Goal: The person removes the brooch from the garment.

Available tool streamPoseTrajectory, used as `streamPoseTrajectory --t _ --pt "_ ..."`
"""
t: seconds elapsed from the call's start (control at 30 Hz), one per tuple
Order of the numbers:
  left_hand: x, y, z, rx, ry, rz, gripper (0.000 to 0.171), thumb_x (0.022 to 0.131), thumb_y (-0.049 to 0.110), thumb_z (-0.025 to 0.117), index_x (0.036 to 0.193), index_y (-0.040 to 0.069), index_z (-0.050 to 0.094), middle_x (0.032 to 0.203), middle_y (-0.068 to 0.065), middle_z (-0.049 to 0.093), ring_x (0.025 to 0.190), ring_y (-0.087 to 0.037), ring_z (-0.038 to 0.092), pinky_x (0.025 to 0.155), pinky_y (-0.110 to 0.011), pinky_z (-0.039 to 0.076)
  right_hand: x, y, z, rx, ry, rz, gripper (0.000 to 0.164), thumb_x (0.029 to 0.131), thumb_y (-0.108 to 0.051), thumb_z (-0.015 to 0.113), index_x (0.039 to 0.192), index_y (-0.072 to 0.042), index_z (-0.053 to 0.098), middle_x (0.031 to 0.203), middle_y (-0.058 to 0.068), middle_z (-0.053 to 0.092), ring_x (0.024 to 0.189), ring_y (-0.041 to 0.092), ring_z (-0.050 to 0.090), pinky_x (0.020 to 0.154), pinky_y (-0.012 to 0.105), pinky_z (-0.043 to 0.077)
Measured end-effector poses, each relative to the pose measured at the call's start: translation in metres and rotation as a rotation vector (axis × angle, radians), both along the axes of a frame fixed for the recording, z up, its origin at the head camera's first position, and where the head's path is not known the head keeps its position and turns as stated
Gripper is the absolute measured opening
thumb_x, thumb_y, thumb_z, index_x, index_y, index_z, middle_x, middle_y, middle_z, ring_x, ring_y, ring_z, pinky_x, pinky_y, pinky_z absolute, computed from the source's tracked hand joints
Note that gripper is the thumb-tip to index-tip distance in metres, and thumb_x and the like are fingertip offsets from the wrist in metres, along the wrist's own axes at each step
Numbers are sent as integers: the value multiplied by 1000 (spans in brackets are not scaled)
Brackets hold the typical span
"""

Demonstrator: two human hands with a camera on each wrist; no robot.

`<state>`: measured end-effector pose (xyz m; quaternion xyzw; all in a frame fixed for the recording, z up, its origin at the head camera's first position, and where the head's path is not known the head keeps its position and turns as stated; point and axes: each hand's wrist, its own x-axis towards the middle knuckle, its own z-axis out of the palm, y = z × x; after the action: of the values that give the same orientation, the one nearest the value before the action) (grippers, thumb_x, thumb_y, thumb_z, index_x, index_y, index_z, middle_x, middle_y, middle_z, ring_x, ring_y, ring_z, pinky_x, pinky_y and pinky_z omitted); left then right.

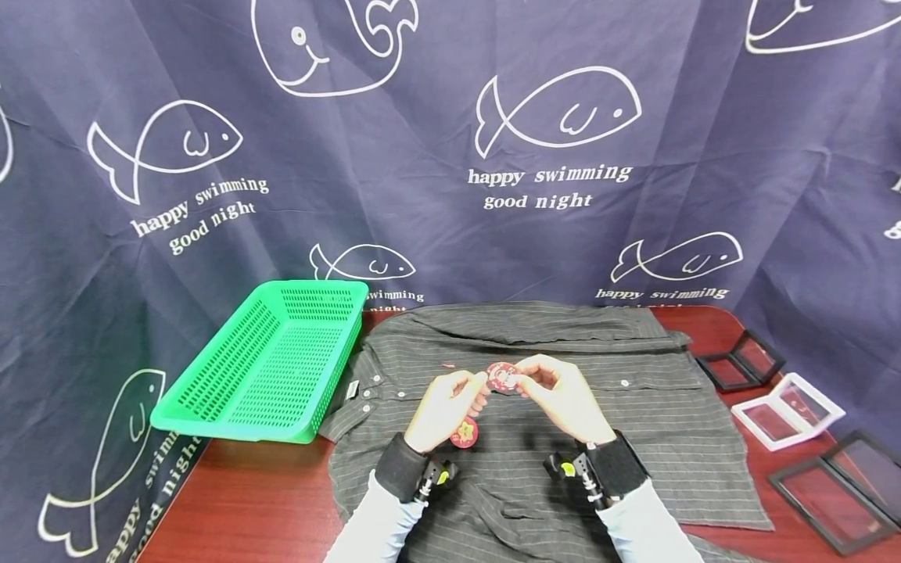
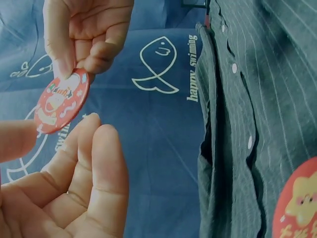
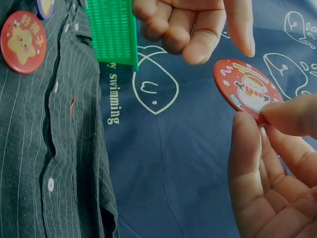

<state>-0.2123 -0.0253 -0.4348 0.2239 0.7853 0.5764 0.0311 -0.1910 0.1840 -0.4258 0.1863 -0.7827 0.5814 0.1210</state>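
Note:
Between thumb and fingers, my right hand [image 1: 566,397] pinches a round red button badge [image 1: 502,377] with a white Christmas figure printed on its face. It is held up above a dark grey striped shirt [image 1: 662,438]. My left hand [image 1: 443,408] is beside the badge's other edge, its thumb and loosely bent fingers apart, gripping nothing in the right wrist view. A second red badge [image 3: 23,42] with a yellow star lies on the shirt, partly below the left hand in the head view. Part of a purple-rimmed badge [image 3: 45,7] shows at the right wrist view's corner.
A green plastic basket [image 1: 338,383] stands at the left of the reddish table [image 1: 246,500]. Along the right edge stand a small black frame [image 1: 739,363], a white frame [image 1: 774,422] and a larger black frame [image 1: 838,493]. A patterned blue curtain [image 1: 422,195] hangs behind.

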Motion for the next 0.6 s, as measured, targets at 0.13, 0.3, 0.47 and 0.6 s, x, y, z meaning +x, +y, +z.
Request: streamPoseTrajectory --t 0.13,0.3,0.47,0.6 --pt "0 3 -2 50 -98 -9 45 104 28 48 88 -9 67 76 -25 66 58 -12 58 61 -48 58 0 0 -1 28 13 8 11 89 -1 68 99 2 68 90 19 72 75 0 65 68 18 54" --pt "0 6 -3 125 -207 -42 52 105 31 43 88 -13 65 66 -7 61 55 -10 57 57 -39 58 0 -1 -1 47 24 10 11 89 -3 68 99 -1 70 93 16 72 78 1 66 70 18 55" --pt "0 7 -2 223 -333 -54 56 106 32 41 92 -19 61 63 6 58 55 -6 55 53 -23 53 0 -1 -2 47 37 23 12 88 0 69 100 -2 71 94 14 71 81 0 65 72 18 55" --pt "-1 6 -2 261 -377 -30 50 104 28 46 90 -17 61 62 6 58 54 -5 54 51 -21 51 1 -2 -1 22 52 57 14 87 3 68 99 -3 72 95 13 70 86 1 65 76 19 55"
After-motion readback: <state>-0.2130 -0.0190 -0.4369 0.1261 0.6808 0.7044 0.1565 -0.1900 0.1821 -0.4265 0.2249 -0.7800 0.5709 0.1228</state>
